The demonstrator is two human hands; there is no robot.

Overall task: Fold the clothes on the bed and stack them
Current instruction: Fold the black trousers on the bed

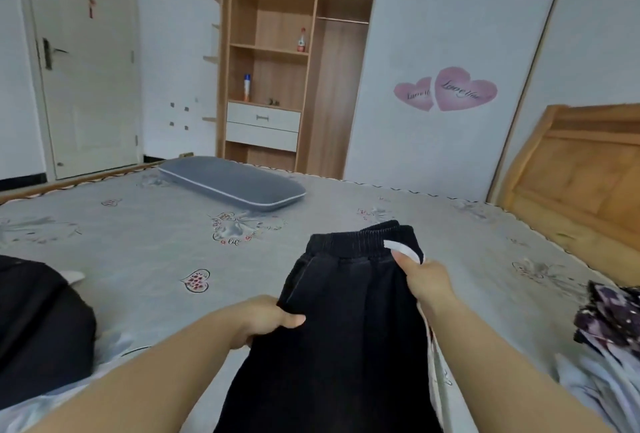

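Black elastic-waisted trousers (346,321), held above the grey patterned bed sheet (145,245). Left hand (263,320) pinches the side seam; right hand (427,282) grips the waistband beside a white inner label (401,248), writing illegible. Pink heart wall stickers (446,90) read "Love", remainder unclear.

Two bare forearms reach forward from the lower edge of the view. The left hand (263,320) sits lower and nearer, thumb pointing right, fingers curled and pinching the left edge of the black trousers (346,321). The right hand (427,282) is farther forward and higher, thumb pointing up, gripping the trousers' waistband at its right side.
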